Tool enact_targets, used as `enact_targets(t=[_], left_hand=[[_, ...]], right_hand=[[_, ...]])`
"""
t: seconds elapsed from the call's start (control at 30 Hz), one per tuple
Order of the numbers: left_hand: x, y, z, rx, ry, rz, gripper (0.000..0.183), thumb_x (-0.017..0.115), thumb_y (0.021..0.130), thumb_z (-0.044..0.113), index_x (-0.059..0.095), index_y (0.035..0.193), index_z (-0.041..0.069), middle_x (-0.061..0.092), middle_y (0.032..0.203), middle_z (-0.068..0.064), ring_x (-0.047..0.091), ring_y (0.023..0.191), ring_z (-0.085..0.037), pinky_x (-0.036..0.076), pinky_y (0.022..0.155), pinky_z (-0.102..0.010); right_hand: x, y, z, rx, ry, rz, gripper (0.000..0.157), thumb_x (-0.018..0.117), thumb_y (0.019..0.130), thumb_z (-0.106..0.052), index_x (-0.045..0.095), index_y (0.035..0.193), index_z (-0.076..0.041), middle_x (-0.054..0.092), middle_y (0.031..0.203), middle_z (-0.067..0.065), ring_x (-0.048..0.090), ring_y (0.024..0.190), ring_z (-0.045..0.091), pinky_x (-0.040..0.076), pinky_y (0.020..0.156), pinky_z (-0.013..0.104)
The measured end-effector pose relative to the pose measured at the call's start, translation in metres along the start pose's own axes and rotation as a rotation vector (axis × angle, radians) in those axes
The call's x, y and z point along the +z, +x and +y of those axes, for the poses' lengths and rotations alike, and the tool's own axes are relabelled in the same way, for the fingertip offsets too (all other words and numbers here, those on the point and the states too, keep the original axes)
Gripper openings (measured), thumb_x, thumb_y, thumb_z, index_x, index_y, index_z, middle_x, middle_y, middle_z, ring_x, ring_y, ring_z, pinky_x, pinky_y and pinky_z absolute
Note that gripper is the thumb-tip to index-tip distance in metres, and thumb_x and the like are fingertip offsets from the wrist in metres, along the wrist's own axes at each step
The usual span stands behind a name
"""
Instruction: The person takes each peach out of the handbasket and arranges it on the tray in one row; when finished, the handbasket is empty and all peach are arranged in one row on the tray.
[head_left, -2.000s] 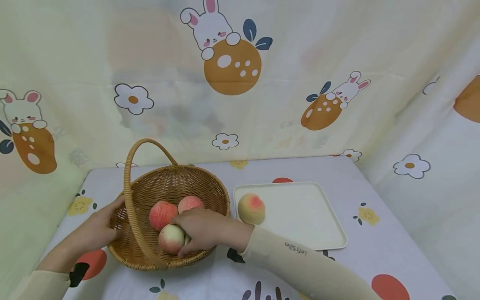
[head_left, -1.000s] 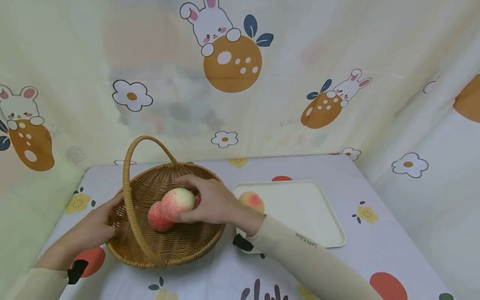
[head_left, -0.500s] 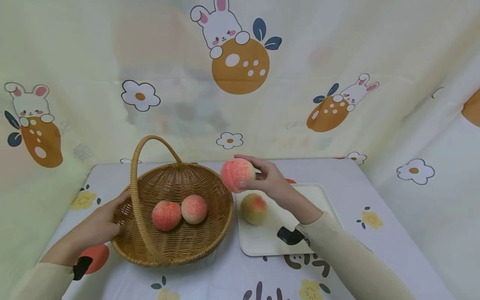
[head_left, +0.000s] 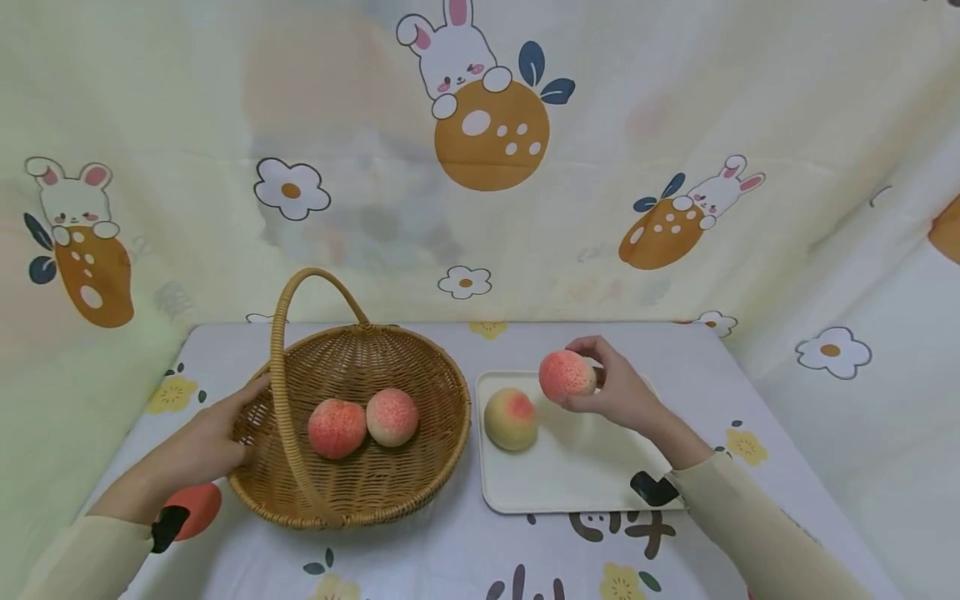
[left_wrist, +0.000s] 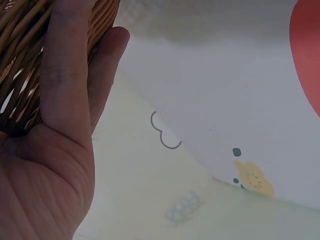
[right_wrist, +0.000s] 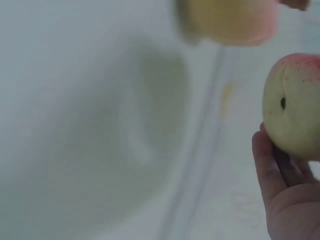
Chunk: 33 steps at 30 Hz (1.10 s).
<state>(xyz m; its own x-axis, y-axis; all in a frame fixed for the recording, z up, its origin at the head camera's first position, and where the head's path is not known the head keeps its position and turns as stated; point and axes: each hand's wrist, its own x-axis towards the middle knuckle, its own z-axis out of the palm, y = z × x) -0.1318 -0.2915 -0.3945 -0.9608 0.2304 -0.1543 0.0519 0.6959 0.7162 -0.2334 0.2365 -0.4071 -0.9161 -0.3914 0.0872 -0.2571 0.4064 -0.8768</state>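
Note:
In the head view, my right hand [head_left: 624, 398] grips a pink-and-cream peach [head_left: 567, 376] above the white rectangular tray [head_left: 570, 492]. The right wrist view shows this peach's pale end with a small dark pit, fingers around its side. Another peach [head_left: 511, 419], yellowish with a red patch, lies at the tray's left end. My left hand [head_left: 206, 442] holds the left side of the wicker basket [head_left: 375, 492]; its fingers lie against the weave in the left wrist view. Inside the basket sit a red peach [head_left: 337, 429] and a pink one [head_left: 392, 417], side by side.
The basket's tall arched handle [head_left: 279, 358] rises on its left half. A printed cloth [head_left: 427, 550] covers the table, and a curtain [head_left: 360, 108] with rabbit pictures hangs behind it. The basket's right rim stands close to the tray's left edge.
My right hand has lifted a peach out of the basket and carried it right, over the tray. The left hand has stayed on the basket. The head view has shifted slightly.

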Motion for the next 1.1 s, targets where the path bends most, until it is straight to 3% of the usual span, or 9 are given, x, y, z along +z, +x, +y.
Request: enact_targets(t=[0.17, 0.3, 0.47, 0.63, 0.87, 1.1], left_hand=[[0.001, 0.0, 0.0, -0.003, 0.016, 0.002, 0.102, 0.067, 0.074, -0.007, 0.017, 0.162, 0.007, 0.027, 0.155, -0.036, 0.038, 0.132, -0.056, 0.051, 0.083, -0.048], [0.003, -0.001, -0.001, -0.014, 0.008, -0.002, 0.102, 0.066, 0.075, -0.007, 0.017, 0.162, 0.008, 0.026, 0.155, -0.037, 0.038, 0.131, -0.059, 0.053, 0.083, -0.052], [0.004, -0.001, -0.001, -0.02, 0.014, -0.003, 0.101, 0.067, 0.076, -0.005, 0.017, 0.162, 0.008, 0.027, 0.155, -0.037, 0.04, 0.13, -0.059, 0.054, 0.082, -0.053], [0.004, -0.001, 0.0, -0.013, 0.012, -0.002, 0.101, 0.065, 0.075, -0.007, 0.017, 0.163, 0.009, 0.028, 0.154, -0.037, 0.044, 0.127, -0.056, 0.054, 0.078, -0.046], [0.002, -0.001, 0.002, -0.02, 0.021, 0.003, 0.1, 0.067, 0.076, -0.006, 0.017, 0.162, 0.007, 0.028, 0.154, -0.037, 0.042, 0.129, -0.056, 0.053, 0.079, -0.045], [0.002, -0.002, 0.001, -0.023, 0.016, 0.006, 0.104, 0.067, 0.074, -0.007, 0.016, 0.163, 0.012, 0.027, 0.155, -0.036, 0.043, 0.128, -0.053, 0.05, 0.078, -0.043]], right_hand=[[0.006, -0.01, 0.027, 0.034, -0.081, -0.05, 0.076, 0.086, 0.074, -0.006, 0.05, 0.142, -0.004, 0.049, 0.142, 0.018, 0.058, 0.115, 0.037, 0.053, 0.085, 0.038], [0.016, -0.014, 0.036, 0.031, -0.177, -0.066, 0.074, 0.091, 0.069, -0.011, 0.056, 0.135, -0.006, 0.047, 0.143, 0.015, 0.057, 0.116, 0.035, 0.052, 0.085, 0.041], [0.021, -0.016, 0.034, 0.051, -0.228, -0.075, 0.079, 0.093, 0.068, -0.015, 0.052, 0.135, -0.008, 0.052, 0.138, 0.013, 0.058, 0.115, 0.031, 0.051, 0.087, 0.041], [0.011, -0.021, 0.028, 0.066, -0.25, -0.124, 0.09, 0.093, 0.068, -0.016, 0.047, 0.145, -0.007, 0.052, 0.142, 0.014, 0.055, 0.121, 0.034, 0.051, 0.087, 0.042], [0.003, -0.023, 0.032, 0.062, -0.213, -0.16, 0.076, 0.086, 0.074, -0.008, 0.052, 0.141, -0.001, 0.056, 0.136, 0.016, 0.057, 0.119, 0.039, 0.052, 0.085, 0.04], [0.011, -0.021, 0.026, 0.046, -0.275, -0.167, 0.081, 0.091, 0.072, -0.02, 0.052, 0.141, -0.002, 0.057, 0.137, 0.014, 0.057, 0.122, 0.04, 0.05, 0.093, 0.05]])
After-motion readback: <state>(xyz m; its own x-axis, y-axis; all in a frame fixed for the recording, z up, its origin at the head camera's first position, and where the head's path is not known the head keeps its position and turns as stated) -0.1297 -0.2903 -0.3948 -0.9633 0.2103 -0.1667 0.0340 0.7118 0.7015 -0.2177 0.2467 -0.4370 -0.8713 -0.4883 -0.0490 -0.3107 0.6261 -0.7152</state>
